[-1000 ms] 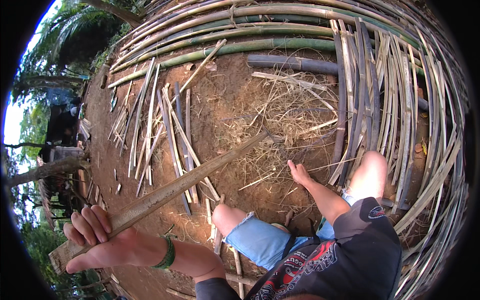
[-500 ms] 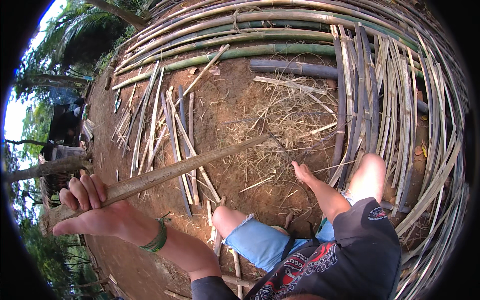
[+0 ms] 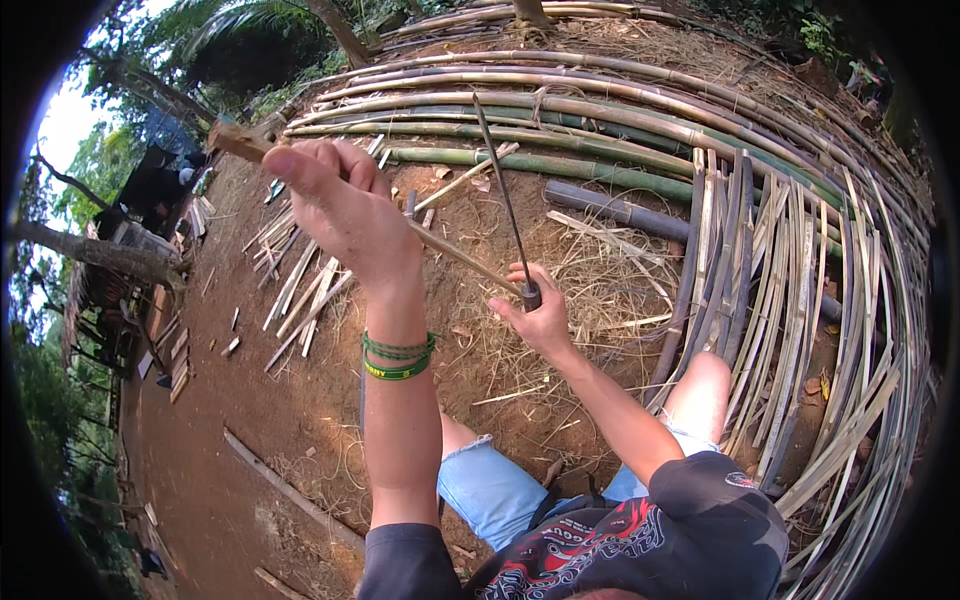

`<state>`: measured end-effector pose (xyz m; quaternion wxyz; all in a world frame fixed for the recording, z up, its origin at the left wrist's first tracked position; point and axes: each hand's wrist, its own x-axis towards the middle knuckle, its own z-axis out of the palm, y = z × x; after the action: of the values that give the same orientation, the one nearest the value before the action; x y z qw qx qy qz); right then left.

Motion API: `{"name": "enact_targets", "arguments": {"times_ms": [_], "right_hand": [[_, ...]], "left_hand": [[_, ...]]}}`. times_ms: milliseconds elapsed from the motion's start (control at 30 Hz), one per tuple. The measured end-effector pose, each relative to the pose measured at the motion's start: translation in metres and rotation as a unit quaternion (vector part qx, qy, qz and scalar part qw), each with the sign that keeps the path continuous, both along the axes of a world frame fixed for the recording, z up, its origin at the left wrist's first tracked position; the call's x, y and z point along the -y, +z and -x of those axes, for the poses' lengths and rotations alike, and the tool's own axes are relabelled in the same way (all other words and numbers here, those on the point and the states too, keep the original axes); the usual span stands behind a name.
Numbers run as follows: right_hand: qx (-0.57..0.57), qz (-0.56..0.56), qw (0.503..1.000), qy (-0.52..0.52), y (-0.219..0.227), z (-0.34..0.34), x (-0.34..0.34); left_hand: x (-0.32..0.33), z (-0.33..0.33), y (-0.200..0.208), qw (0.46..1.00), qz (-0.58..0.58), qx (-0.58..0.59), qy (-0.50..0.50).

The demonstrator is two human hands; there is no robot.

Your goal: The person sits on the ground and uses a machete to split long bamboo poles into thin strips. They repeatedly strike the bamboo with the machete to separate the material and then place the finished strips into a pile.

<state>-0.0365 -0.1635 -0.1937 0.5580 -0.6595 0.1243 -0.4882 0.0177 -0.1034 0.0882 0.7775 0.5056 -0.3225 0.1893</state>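
My left hand (image 3: 350, 205) is raised at the left, its fingers wrapped round one end of a split bamboo strip (image 3: 465, 262). The strip slants down to the right and is seen almost edge-on. Its far end reaches the fingers of my right hand (image 3: 540, 318), and whether they touch it I cannot tell. That hand is closed on the dark handle of a long, thin-bladed knife (image 3: 507, 195), with the blade pointing up and away. Below both hands, bamboo shavings (image 3: 590, 290) lie scattered on the brown earth.
Long bamboo poles (image 3: 620, 172) lie across the far side. Many split strips (image 3: 770, 270) are laid out at the right, beside my knee. A short dark bamboo piece (image 3: 615, 208) lies behind the shavings. Loose strips (image 3: 310, 295) and a thin pole (image 3: 290, 490) are at the left.
My left hand has risen and turned, swinging the bamboo strip to point toward my right hand. The knife has moved up and left, its blade now upright. The view has shifted too.
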Motion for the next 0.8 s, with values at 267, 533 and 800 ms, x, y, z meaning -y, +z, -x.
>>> {"name": "enact_targets", "arguments": {"times_ms": [267, 533, 800], "right_hand": [[0.050, -0.005, 0.997, -0.064, 0.074, 0.003, 0.077], [0.190, -0.227, 0.950, 0.099, 0.225, 0.031, 0.132], [0.148, -0.273, 0.941, 0.132, 0.251, 0.030, 0.172]], "left_hand": [[0.025, 0.019, 0.000, 0.979, -0.106, 0.171, -0.024], [-0.091, -0.037, -0.168, 0.941, -0.329, 0.003, -0.074], [-0.128, 0.002, -0.212, 0.865, -0.416, -0.141, -0.242]]}}
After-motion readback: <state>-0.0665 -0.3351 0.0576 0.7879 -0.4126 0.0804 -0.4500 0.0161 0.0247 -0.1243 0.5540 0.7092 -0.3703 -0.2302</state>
